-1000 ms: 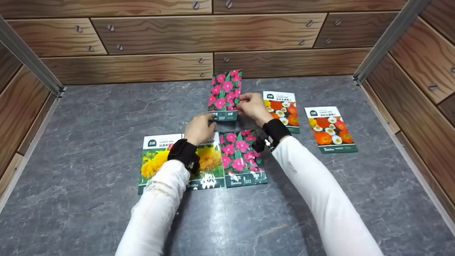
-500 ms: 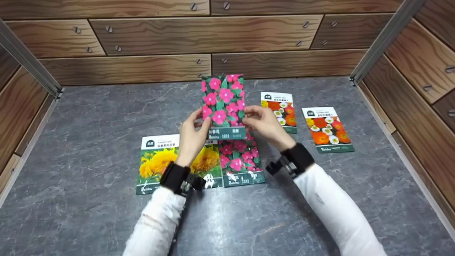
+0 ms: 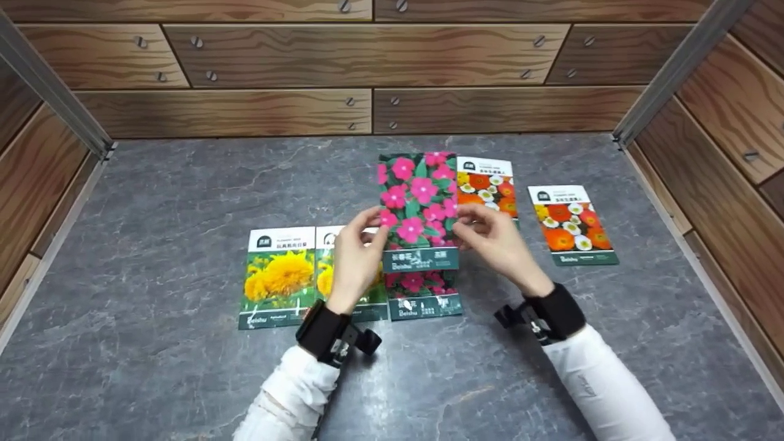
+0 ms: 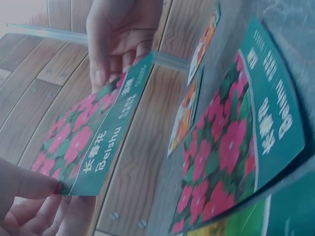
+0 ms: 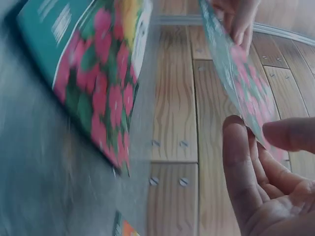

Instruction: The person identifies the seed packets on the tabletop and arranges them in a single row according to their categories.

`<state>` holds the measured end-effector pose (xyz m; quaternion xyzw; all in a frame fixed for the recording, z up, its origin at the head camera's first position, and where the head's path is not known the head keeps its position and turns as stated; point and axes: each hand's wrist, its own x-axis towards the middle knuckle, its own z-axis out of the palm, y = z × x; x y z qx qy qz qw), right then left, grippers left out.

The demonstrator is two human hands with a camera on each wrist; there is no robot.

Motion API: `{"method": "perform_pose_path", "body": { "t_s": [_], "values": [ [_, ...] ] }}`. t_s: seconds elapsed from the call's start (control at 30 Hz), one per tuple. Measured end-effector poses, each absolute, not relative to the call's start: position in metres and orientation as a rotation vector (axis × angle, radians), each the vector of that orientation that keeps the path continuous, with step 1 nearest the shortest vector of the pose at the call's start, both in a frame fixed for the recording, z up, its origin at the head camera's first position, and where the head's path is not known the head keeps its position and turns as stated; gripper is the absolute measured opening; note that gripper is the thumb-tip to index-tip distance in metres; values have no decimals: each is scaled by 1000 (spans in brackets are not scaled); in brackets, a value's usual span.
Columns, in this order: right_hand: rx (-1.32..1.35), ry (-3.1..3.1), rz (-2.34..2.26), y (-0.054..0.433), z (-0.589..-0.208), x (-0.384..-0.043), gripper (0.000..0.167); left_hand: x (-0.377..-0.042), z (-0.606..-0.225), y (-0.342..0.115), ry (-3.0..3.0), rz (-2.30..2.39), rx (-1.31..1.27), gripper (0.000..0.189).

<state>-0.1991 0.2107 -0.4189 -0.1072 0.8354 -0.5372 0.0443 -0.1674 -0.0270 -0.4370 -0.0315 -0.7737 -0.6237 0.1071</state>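
Between both hands a seed packet with pink flowers [image 3: 419, 208] is held up off the tabletop, its green label band toward the person. The left hand [image 3: 357, 257] pinches its left edge between thumb and fingers. At the opposite edge the right hand [image 3: 499, 245] pinches it the same way; the right wrist view shows the thumb and fingers on either side of the packet [image 5: 246, 83]. Below lies a second pink-flower packet [image 3: 425, 306], its upper part hidden by the held one. Left of that lie two yellow-flower packets [image 3: 278, 282], one partly covered by the left hand.
Two packets with orange and white flowers lie to the right: one [image 3: 487, 168] behind the right hand, the other [image 3: 572, 226] farther right. Wood-patterned walls [image 3: 367, 58] with metal corner posts [image 3: 667, 79] enclose the grey marbled tabletop [image 3: 153, 245] at the back and sides.
The pink-flower packet has come from the back toward the person and then shifted right. The left hand, at first beside its lower corner, now pinches its left edge.
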Motion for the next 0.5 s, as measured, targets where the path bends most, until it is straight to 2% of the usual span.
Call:
{"method": "perform_pose_path", "body": {
  "t_s": [0.33,0.5],
  "values": [
    [-272,2573,-1722,228,-404,-184,35,-161,-437,-9,-2341,-1843,-148,39],
    [-253,2595,-1684,239,-405,-182,38,-156,-438,2,-2394,-1895,-160,48]
  ]
}}
